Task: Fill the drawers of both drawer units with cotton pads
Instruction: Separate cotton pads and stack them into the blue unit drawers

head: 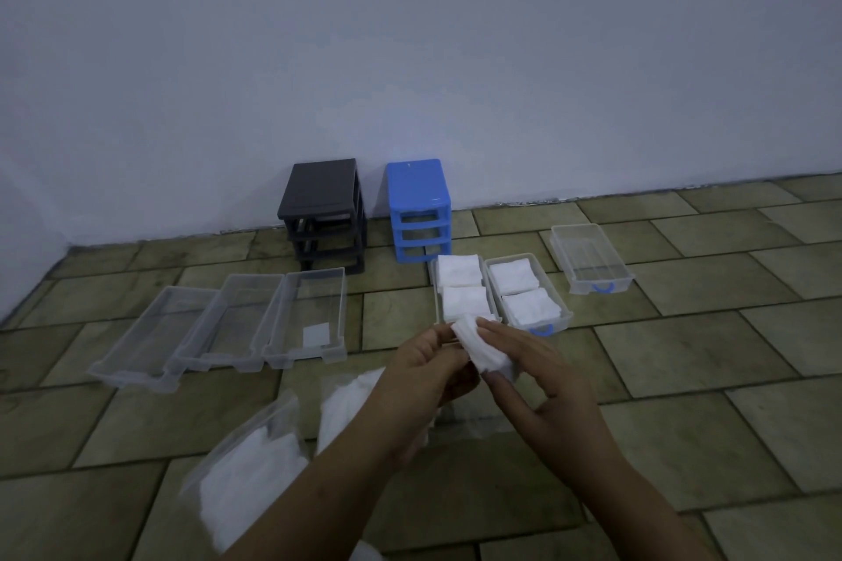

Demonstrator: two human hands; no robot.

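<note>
Two emptied units, black [322, 214] and blue [421, 207], stand against the wall, their six drawers laid out within your reach for loading. Your left hand [426, 371] and right hand [531, 371] together pinch a pad stack [485, 348] above the half-filled drawer [460, 289].

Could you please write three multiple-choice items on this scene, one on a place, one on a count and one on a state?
1. Where does the blue drawer unit stand?
A. right of the black drawer unit, by the wall
B. on top of it
C. among the bags

2. How many clear drawers lie in the row before the black unit?
A. one
B. three
C. five

3. What are both hands doing?
A. resting on the floor
B. holding a stack of cotton pads
C. lifting a drawer

Key: 1 A, units side by side; 2 B, three lie together; 3 B, left hand and right hand grip the stack.
</note>
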